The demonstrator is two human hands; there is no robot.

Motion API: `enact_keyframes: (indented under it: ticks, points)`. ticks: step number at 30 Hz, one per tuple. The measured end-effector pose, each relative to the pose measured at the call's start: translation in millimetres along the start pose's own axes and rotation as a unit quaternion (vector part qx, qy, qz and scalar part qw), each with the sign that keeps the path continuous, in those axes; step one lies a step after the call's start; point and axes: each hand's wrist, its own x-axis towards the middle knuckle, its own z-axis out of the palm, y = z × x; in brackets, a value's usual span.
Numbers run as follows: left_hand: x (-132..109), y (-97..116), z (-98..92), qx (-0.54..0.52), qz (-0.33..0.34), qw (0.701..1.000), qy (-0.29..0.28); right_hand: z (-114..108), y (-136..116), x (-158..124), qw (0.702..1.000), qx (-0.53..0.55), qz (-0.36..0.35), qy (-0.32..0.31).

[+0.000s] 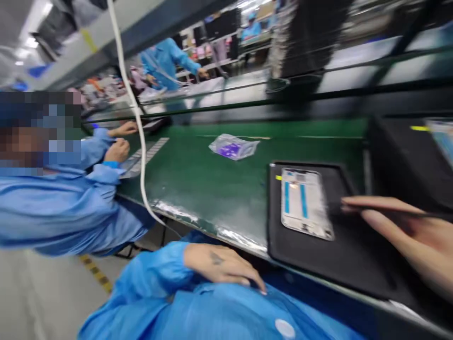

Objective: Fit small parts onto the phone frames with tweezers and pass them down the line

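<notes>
My left hand (221,265) lies flat on my blue coat in my lap, fingers stretched out, holding nothing. My right hand (406,231) reaches in from the right over a black tray (354,255) and pinches a thin dark tool that looks like tweezers (396,211). The tool's tip is close to the right edge of a white phone frame (305,202) with two blue strips, which lies in the tray. The picture is blurred by motion.
A green conveyor belt (219,184) runs across, with a clear plastic bag holding something purple (233,147) on it. A co-worker in a blue coat (60,208) sits at the left, hands on a tray. A white cable (139,132) hangs down. Dark shelves stand behind.
</notes>
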Motion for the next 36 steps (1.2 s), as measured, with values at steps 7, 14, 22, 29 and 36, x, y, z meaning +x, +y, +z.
enact_keyframes:
  ticks: [7,14,22,29,36]
  points:
    - [71.6,-64.9,-67.0,0.269,-0.06,0.943,0.184,16.6,-15.9,10.9,0.98,0.168,0.099,0.048]
    - [167.7,-140.3,-117.8,0.24,-0.011,0.951,0.193,17.8,-12.1,14.6,0.98,0.164,0.109,0.033]
    - [147.8,-143.1,-61.7,0.108,0.067,0.983,0.129,17.8,-9.9,8.0,0.964,0.194,0.164,0.083]
    - [151.6,-134.5,-36.4,0.089,0.004,0.982,0.165,17.4,-17.9,11.2,0.958,0.196,0.191,0.084]
    - [157.1,-134.2,-54.0,0.198,-0.011,0.962,0.187,11.8,-24.9,14.7,0.984,0.064,0.169,0.004]
